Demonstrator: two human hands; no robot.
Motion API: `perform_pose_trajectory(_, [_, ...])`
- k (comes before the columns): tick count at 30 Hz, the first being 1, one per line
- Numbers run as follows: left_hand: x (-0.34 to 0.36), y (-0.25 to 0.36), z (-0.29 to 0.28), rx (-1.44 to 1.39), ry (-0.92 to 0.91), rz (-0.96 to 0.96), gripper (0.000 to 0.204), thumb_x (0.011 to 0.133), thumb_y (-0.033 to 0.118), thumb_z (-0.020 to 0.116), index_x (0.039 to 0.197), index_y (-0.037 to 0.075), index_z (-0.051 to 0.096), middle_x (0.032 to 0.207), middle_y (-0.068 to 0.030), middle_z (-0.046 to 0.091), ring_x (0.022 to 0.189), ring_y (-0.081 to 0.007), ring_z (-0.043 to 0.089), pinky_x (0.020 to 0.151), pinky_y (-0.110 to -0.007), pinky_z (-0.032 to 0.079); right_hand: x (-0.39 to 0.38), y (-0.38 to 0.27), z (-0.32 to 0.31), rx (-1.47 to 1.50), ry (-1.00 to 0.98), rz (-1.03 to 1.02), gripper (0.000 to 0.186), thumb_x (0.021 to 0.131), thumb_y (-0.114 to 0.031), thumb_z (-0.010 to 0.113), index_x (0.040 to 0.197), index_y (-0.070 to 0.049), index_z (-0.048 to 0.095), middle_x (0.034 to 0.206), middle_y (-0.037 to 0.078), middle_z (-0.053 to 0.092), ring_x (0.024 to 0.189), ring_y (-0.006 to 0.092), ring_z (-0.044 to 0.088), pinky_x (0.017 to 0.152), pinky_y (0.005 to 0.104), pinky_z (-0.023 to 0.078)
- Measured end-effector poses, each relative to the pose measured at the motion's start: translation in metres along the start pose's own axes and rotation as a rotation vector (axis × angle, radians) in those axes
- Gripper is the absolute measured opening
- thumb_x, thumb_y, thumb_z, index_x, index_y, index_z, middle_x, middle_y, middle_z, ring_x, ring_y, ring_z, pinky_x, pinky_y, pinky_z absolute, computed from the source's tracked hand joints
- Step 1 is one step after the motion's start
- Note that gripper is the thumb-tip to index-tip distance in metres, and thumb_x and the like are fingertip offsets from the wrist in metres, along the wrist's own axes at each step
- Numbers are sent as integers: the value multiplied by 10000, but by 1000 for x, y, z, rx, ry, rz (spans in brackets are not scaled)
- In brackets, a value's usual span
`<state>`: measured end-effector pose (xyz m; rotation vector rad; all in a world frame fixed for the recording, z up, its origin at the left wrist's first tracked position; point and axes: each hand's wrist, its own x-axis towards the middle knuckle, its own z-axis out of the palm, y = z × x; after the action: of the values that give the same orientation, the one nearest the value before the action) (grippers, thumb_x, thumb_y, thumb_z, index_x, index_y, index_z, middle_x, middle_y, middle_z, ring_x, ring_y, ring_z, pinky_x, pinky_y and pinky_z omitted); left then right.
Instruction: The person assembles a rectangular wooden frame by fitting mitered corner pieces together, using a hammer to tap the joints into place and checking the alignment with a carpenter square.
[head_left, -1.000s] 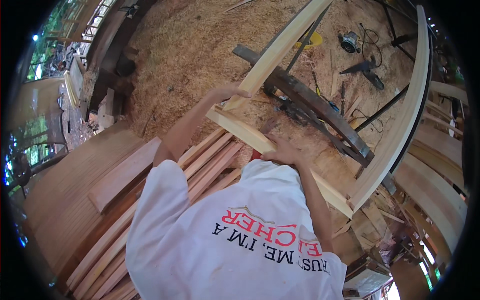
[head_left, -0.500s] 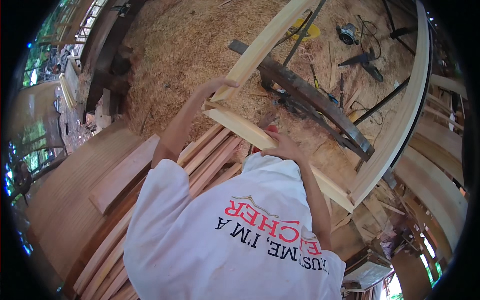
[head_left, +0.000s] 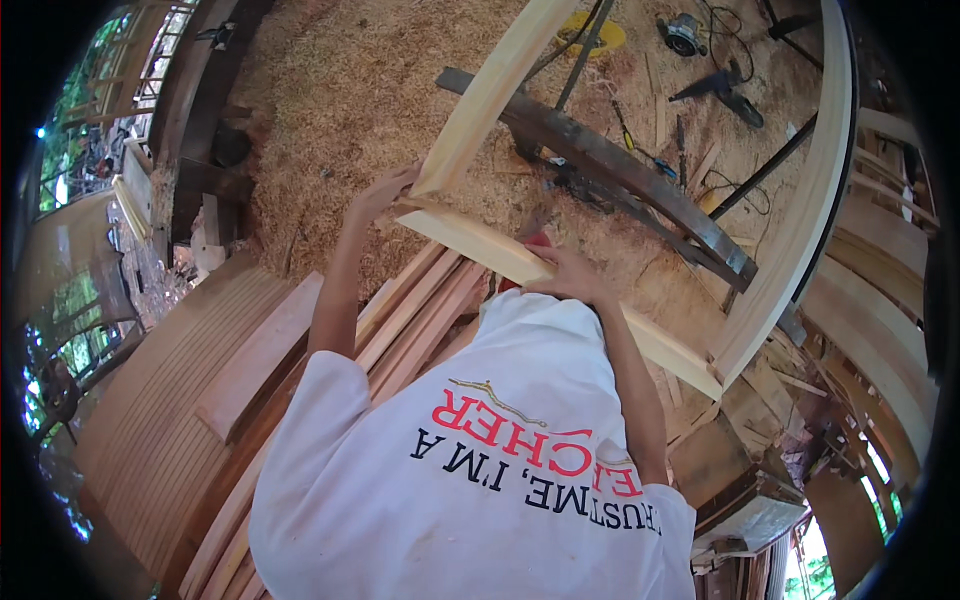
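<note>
My left hand (head_left: pixel 392 188) has its fingers closed on the lower end of a long pale wooden rail (head_left: pixel 478 105), at its left edge. Just below that end, a pale crosspiece (head_left: pixel 450 232) runs diagonally down to meet a second long, curving rail (head_left: pixel 775 285) on the right. My right hand (head_left: pixel 565 275), fingers bent round the crosspiece, grips it near its middle. A small red object (head_left: pixel 537 240) shows partly behind the crosspiece; what it is I cannot tell.
A dark beam (head_left: pixel 640 170) crosses beyond the frame. Shavings cover the floor (head_left: pixel 320 100), with a router (head_left: pixel 680 35), yellow tub (head_left: pixel 590 35), cables and hand tools. Long pinkish boards (head_left: pixel 410 310) lie below the crosspiece; plywood sheets (head_left: pixel 150 400) lie at left.
My left hand has slid leftward and down the left rail to its end. My right hand keeps its grip on the crosspiece. The background has shifted upward in view.
</note>
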<state>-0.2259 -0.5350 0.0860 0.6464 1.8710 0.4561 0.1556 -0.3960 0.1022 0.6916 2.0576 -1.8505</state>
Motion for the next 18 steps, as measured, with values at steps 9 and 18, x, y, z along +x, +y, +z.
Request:
perform_pose_trajectory(9, [-36,-15,54,-731,203,123,574,1043,523,449,1321,40,583,1062,-84,679,875,-175,623,771,-329,498,7,16,5,-141,51,-21,969,702,-612,799,1430,-27,541,1367,218,611,1243,354,600,1063,413,462])
perform_pose_trajectory(18, [-4,-58,53,-965,332,239,520,1062,410,419,1365,8,546,1177,-135,694,1052,-253,683,935,-404,535,14,18,7,-119,6,28,971,746,-626,768,1464,-29,500,1427,221,558,1311,348,543,1109,411,425])
